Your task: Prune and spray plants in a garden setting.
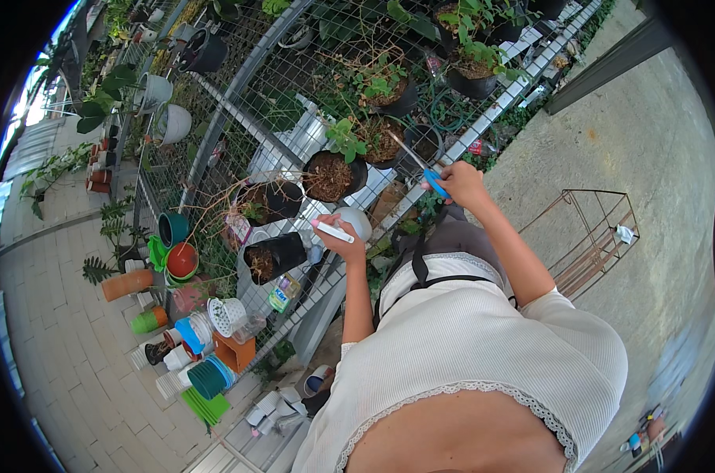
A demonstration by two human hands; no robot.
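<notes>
My right hand [465, 184] holds scissors [435, 181] with blue handles. Their blades point up and left, over a black pot [383, 158] of brown potting medium; contact cannot be told. In my left hand [348, 243] is a slim white pen-like tool [334, 231] with a pink end. Just beyond that hand stands a black pot [357, 172] with a small leafy plant [347, 139]. Another black pot [283, 201] holds thin bare stems. A black plastic grow bag [286, 250] lies tilted to the left of my left hand.
The pots rest on a wire-mesh bench [419, 200] with a metal edge. Stacked pots, including a teal stack [206, 380], crowd its left end. A detergent pouch [284, 292] lies near the grow bag. At right, a rusty wire rack [594, 251] and a metal post [609, 66] stand on concrete.
</notes>
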